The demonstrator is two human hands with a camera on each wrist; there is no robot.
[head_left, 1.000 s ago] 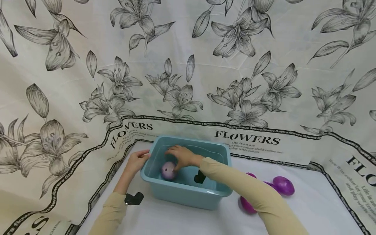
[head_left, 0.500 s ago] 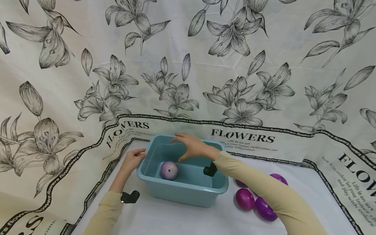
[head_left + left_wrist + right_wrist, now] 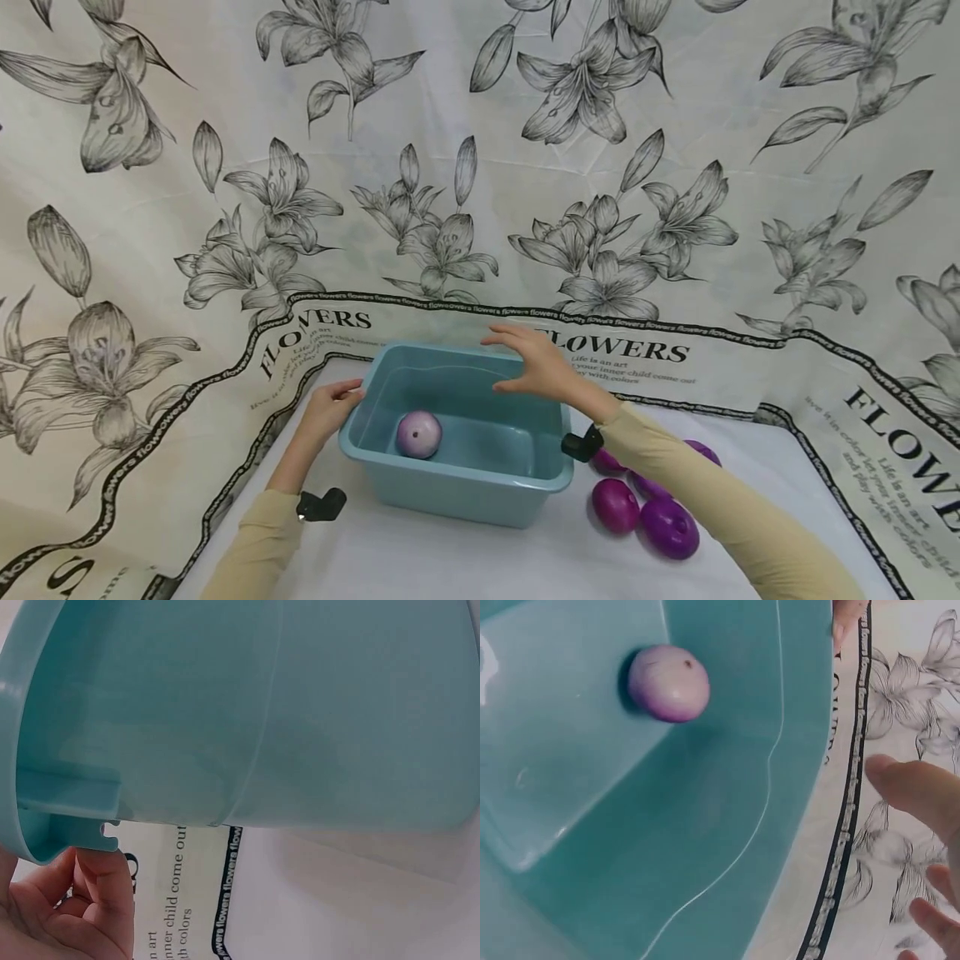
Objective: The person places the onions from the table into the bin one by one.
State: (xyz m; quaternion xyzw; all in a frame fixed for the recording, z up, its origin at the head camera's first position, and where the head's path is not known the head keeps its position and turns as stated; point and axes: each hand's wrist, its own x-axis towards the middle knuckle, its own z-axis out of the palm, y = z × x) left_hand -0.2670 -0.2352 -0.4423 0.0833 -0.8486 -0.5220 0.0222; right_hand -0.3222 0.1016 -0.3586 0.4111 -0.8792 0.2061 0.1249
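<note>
A light blue plastic tub point(image 3: 461, 500) stands on the white tabletop. My left hand point(image 3: 330, 410) holds its left rim; in the left wrist view the bent fingers point(image 3: 105, 881) grip under the rim's corner. Inside, on the floor near the left end, lies a round pale purple-and-white onion point(image 3: 420, 435) with a small dark spot. My right hand point(image 3: 542, 367) hangs over the tub's back right rim, fingers spread and thumb apart, holding nothing. The right wrist view shows the onion point(image 3: 669, 682) well away from the thumb point(image 3: 911, 784).
Right of the tub, several glossy purple round things lie together, among them a magenta one point(image 3: 615, 506) and a darker one point(image 3: 669, 528) with a dimple. My right sleeve point(image 3: 697, 500) partly covers the group. A cloth with printed flowers point(image 3: 442, 250) rises behind the table.
My right hand has let go of the onion, risen out of the tub and moved right. The onion stays on the tub floor. My left hand keeps its hold on the rim.
</note>
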